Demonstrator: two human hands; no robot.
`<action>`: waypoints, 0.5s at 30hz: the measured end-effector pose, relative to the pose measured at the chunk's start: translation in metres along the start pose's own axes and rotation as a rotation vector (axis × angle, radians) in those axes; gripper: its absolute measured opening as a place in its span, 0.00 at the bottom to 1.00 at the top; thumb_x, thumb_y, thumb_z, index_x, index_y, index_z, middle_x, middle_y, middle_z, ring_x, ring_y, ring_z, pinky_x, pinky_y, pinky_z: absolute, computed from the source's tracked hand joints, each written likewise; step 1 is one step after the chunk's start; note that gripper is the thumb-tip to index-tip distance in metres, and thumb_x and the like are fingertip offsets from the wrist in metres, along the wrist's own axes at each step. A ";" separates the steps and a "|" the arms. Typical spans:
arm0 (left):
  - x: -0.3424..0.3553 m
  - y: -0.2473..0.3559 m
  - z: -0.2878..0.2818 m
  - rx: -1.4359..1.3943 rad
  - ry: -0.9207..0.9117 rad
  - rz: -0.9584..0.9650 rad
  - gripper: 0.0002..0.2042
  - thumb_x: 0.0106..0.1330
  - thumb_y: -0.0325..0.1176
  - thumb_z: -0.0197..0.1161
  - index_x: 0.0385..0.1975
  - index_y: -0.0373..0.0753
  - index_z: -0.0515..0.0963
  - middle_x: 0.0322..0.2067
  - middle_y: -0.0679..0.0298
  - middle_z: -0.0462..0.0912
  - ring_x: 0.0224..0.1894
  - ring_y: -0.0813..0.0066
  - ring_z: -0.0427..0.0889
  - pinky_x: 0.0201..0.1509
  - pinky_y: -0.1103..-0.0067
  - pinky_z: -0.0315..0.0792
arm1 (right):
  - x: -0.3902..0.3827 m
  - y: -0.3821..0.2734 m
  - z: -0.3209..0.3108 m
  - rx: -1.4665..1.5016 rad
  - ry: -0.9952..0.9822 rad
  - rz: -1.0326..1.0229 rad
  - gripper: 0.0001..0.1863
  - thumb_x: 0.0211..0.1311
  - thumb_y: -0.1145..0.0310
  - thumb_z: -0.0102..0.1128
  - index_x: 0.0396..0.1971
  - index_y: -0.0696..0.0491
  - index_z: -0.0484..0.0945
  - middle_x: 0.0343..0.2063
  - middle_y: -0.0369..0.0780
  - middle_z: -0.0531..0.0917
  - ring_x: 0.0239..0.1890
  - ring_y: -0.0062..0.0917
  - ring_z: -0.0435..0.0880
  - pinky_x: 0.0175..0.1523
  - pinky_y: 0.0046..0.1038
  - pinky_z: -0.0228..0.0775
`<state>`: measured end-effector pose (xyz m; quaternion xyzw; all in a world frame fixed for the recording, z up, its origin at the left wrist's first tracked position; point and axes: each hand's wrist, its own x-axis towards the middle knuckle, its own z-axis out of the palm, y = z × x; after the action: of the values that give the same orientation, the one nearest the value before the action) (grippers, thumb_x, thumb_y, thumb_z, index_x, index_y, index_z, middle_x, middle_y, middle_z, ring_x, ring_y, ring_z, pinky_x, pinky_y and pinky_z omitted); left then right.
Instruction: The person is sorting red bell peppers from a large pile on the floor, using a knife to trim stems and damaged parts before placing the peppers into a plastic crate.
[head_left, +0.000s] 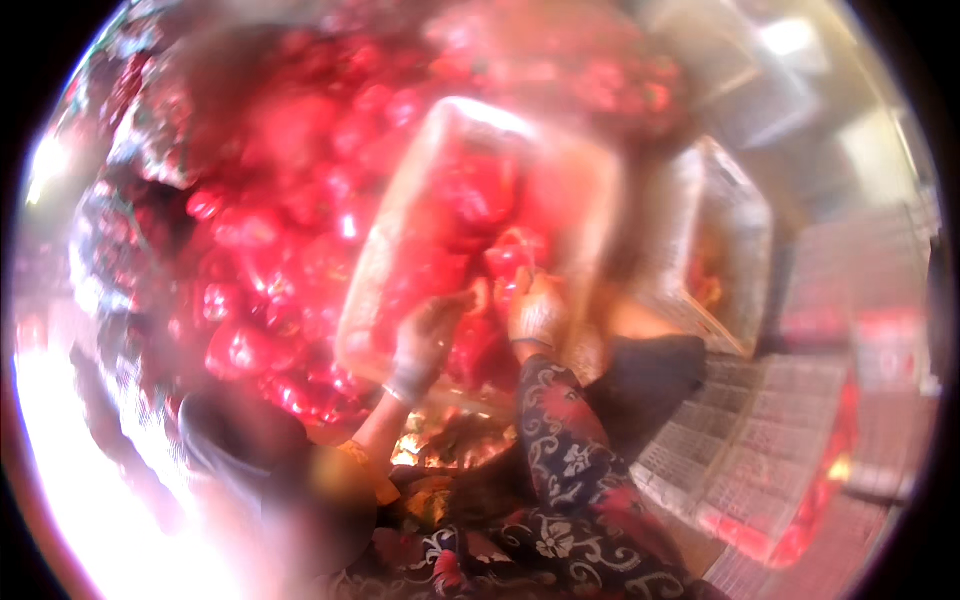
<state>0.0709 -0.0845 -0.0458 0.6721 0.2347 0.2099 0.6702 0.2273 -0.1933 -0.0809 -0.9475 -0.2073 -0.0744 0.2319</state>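
Observation:
In front of me stands a pale crate (385,250) with glossy red bell peppers (480,190) inside. My right hand (540,312), in a light glove, is closed on a red bell pepper (513,255) over the crate's near half. Just to its left is my left hand (425,338), also gloved, with its fingers curled inward. Whatever those left fingers hold is too blurred to make out. More red shows between and below the two hands.
A large heap of red bell peppers (245,340) spreads left of and behind the crate. At right stands another pale crate (690,220) with some orange-red things inside. Printed paper sheets (765,430) lie at lower right. A dark rounded shape (245,430) is blurred at lower left.

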 end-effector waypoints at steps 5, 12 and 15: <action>-0.010 0.001 -0.063 0.016 0.605 -0.080 0.13 0.72 0.30 0.57 0.52 0.32 0.80 0.47 0.56 0.84 0.50 0.66 0.82 0.57 0.73 0.77 | -0.036 0.009 0.060 0.087 -0.105 0.230 0.24 0.74 0.48 0.47 0.37 0.53 0.82 0.31 0.53 0.84 0.36 0.53 0.83 0.43 0.49 0.75; -0.043 -0.019 -0.083 -0.052 0.863 0.054 0.13 0.71 0.36 0.63 0.48 0.35 0.81 0.39 0.61 0.83 0.40 0.72 0.82 0.45 0.77 0.80 | -0.016 0.069 0.112 -0.040 -0.127 0.014 0.23 0.73 0.48 0.49 0.38 0.55 0.82 0.28 0.54 0.84 0.32 0.53 0.83 0.40 0.50 0.75; -0.040 -0.048 -0.131 -0.270 1.124 -0.028 0.14 0.68 0.39 0.65 0.47 0.38 0.81 0.36 0.58 0.83 0.34 0.68 0.84 0.37 0.75 0.83 | -0.014 0.073 0.119 0.057 -0.015 -0.093 0.22 0.72 0.51 0.52 0.38 0.56 0.82 0.29 0.55 0.84 0.32 0.53 0.83 0.38 0.48 0.75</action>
<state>-0.0406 -0.0038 -0.0908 0.3628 0.5347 0.5539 0.5250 0.2513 -0.2017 -0.2188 -0.9303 -0.2550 -0.0718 0.2536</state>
